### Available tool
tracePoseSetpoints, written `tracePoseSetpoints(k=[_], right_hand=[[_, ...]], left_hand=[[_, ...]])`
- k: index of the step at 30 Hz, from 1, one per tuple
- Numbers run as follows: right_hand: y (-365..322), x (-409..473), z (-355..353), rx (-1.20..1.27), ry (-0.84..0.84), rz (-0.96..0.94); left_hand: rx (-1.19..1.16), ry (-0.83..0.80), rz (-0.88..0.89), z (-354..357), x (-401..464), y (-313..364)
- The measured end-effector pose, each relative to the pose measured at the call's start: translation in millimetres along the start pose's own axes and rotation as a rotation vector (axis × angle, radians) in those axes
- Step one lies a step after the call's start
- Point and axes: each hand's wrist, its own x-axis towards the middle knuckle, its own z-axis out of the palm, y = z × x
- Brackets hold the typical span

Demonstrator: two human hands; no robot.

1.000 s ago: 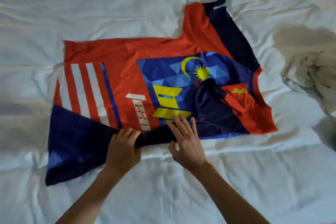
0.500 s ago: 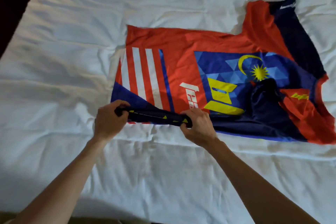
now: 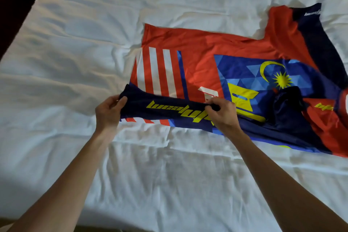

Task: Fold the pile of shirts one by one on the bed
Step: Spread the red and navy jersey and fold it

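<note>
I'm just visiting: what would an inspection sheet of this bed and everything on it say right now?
Surface: bed, rumpled white sheet.
Job's things: one shirt, red and navy, lies spread out, near edge folded over showing yellow lettering.
Clutter: nothing seen.
Hands: left hand grips the folded edge's left end; right hand pinches it further right.
Cables: nothing seen.
Surroundings: dark strip beyond the bed's left edge, too dim to identify.
</note>
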Motion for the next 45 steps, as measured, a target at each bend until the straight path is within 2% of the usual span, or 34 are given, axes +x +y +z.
tracePoseSetpoints(k=[2, 5, 7, 9, 12, 15, 18, 19, 23, 25, 27, 29, 30, 34, 36, 39, 41, 45], right_hand=[[1.4, -1.1, 6.6, -0.109, 0.049, -0.031], [7.4, -13.9, 19.2, -0.305, 0.015, -0.034], [12.4, -21.6, 22.2, -0.346, 0.028, -0.101], [16.3, -24.3, 22.8, -0.326, 0.025, -0.152], [13.9, -22.0, 16.8, -0.222, 0.033, -0.204], [15.0, -21.4, -3.4, -0.159, 0.056, -0.296], [39.0, -13.7, -39.1, -0.157, 0.11, -0.297], [49.5, -7.7, -54.0, -0.17, 0.135, -0.284], [91.6, 26.6, -121.6, -0.265, 0.213, -0.23], [112.3, 47.6, -153.5, -0.396, 0.155, -0.182], [124.5, 65.0, -179.7, -0.595, -0.073, -0.071], [126.4, 78.0, -194.7, -0.771, -0.364, 0.025], [125.6, 83.4, -199.1, -0.83, -0.444, 0.034], [115.7, 106.1, -221.7, -0.791, -0.483, 0.111], [113.3, 115.3, -227.3, -0.707, -0.408, 0.096], [118.3, 107.9, -215.3, -0.613, -0.006, -0.119], [132.0, 83.7, -201.5, -0.594, 0.168, -0.093], [164.7, 10.4, -191.2, -0.487, 0.323, -0.013]], left_hand=[[0.008, 0.023, 0.012, 7.9, 2.0, -2.2], [0.149, 0.025, 0.012, 17.2, 1.1, -13.9], [0.271, 0.033, 0.078, 17.9, -0.4, -18.0], [0.349, 0.042, 0.15, 15.3, 1.2, -17.4], [0.34, 0.056, 0.17, 10.1, 1.8, -10.3], [0.536, 0.115, 0.219, 17.6, -10.9, -12.3], [0.707, 0.231, 0.479, 61.1, -48.0, -13.5], [0.675, 0.186, 0.583, 85.3, -64.6, -12.5], [0.49, -0.236, 0.935, 196.0, -130.6, -22.0], [0.491, -0.374, 1.053, 238.6, -151.3, -29.5], [0.545, -0.451, 1.063, 266.9, -158.2, -34.9], [0.634, -0.494, 1.004, 283.0, -157.3, -39.1], [0.684, -0.513, 0.968, 286.9, -156.1, -40.5], [0.868, -0.56, 0.913, 290.3, -153.2, -42.2], [0.9, -0.54, 0.905, 292.6, -151.6, -42.4], [0.906, -0.487, 0.861, 299.3, -150.7, -45.2], [0.919, -0.446, 0.817, 305.8, -152.5, -46.0], [0.909, -0.35, 0.82, 315.4, -160.8, -45.0]])
